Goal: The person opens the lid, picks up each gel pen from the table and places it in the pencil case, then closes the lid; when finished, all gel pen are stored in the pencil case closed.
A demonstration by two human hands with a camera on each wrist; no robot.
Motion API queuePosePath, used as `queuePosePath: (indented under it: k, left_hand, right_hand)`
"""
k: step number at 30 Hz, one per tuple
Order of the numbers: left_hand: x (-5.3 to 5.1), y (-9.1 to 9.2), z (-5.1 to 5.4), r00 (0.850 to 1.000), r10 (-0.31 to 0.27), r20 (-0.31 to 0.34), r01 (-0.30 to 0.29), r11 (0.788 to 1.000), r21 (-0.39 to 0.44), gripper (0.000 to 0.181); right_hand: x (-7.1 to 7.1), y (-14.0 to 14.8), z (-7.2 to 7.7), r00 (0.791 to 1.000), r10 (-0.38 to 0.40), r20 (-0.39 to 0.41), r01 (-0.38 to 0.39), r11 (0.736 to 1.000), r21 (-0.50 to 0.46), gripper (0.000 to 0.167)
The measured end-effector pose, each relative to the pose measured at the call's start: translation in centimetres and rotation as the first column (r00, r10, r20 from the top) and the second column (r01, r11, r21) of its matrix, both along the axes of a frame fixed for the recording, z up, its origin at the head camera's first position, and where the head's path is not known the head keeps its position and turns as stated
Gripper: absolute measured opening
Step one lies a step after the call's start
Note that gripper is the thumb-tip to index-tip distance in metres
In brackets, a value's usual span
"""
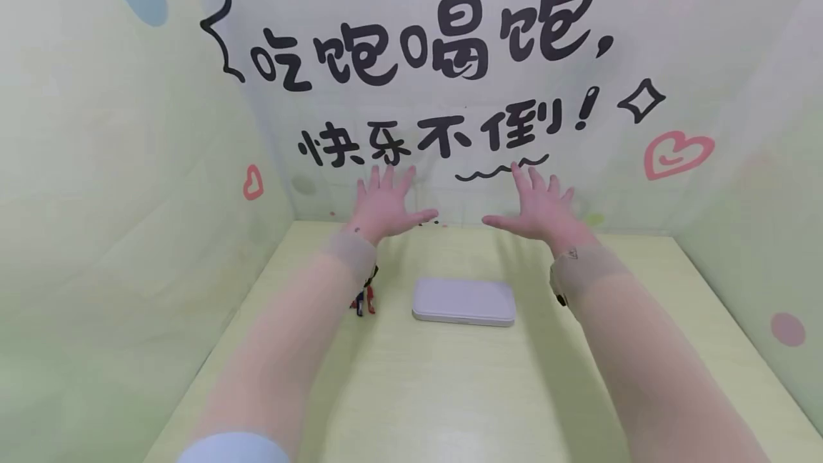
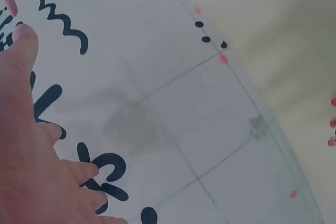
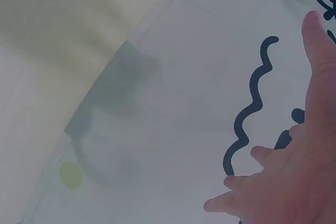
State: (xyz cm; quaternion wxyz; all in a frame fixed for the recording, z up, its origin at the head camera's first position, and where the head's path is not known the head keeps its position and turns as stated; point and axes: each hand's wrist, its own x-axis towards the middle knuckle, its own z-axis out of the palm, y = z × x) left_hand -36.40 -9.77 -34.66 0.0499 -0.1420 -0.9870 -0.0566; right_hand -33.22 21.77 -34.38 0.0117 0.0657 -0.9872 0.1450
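Note:
Both hands are stretched forward above the far edge of the table, fingers spread and holding nothing. The left hand (image 1: 383,207) is in front of the printed wall, thumb toward the middle; it also fills the left side of the left wrist view. Opposite it, the right hand (image 1: 539,211) has its thumb pointing inward, and it shows at the lower right of the right wrist view. Below and between them lies a flat lavender case (image 1: 464,301) with rounded corners, its lid down. Small red and dark blue items (image 1: 365,301) lie beside the left forearm, which partly hides them; their kind is unclear.
A pale wooden table (image 1: 437,391) stretches underneath. Behind it rises a white wall cloth (image 1: 444,191) with large black characters and coloured shapes. Light side walls (image 1: 128,198) close in the left and right. Each wrist wears a band with a dark part.

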Motion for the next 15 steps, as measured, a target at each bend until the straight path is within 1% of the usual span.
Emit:
queuePosePath:
  k: [3, 6, 8, 12, 14, 15]
  left_hand:
    - [0.9, 0.7, -1.8, 0.997, -0.072, 0.005, 0.072, 0.997, -0.002, 0.108]
    - [1.9, 1.5, -4.0, 0.990, -0.136, 0.026, 0.136, 0.991, -0.014, 0.108]
    - [2.8, 1.9, -5.4, 0.985, -0.169, 0.045, 0.169, 0.986, -0.008, 0.109]
    - [4.1, 2.6, -7.9, 0.972, -0.216, 0.092, 0.215, 0.976, 0.023, 0.110]
    - [4.7, 2.9, -8.8, 0.964, -0.238, 0.114, 0.234, 0.971, 0.052, 0.110]
    - [5.0, 3.0, -9.2, 0.961, -0.248, 0.122, 0.243, 0.969, 0.052, 0.111]
  right_hand:
    - [0.2, 0.1, -1.3, 0.999, 0.030, -0.010, -0.031, 0.999, -0.033, 0.130]
    - [0.7, 0.4, -3.5, 0.997, 0.070, -0.029, -0.072, 0.995, -0.070, 0.128]
    - [1.1, 0.5, -5.2, 0.995, 0.092, -0.025, -0.095, 0.988, -0.119, 0.126]
    - [2.2, 0.7, -8.3, 0.994, 0.106, 0.017, -0.099, 0.966, -0.240, 0.126]
    - [2.7, 0.8, -9.5, 0.994, 0.108, 0.037, -0.092, 0.952, -0.293, 0.126]
    - [3.0, 0.8, -10.1, 0.993, 0.111, 0.045, -0.091, 0.944, -0.316, 0.125]
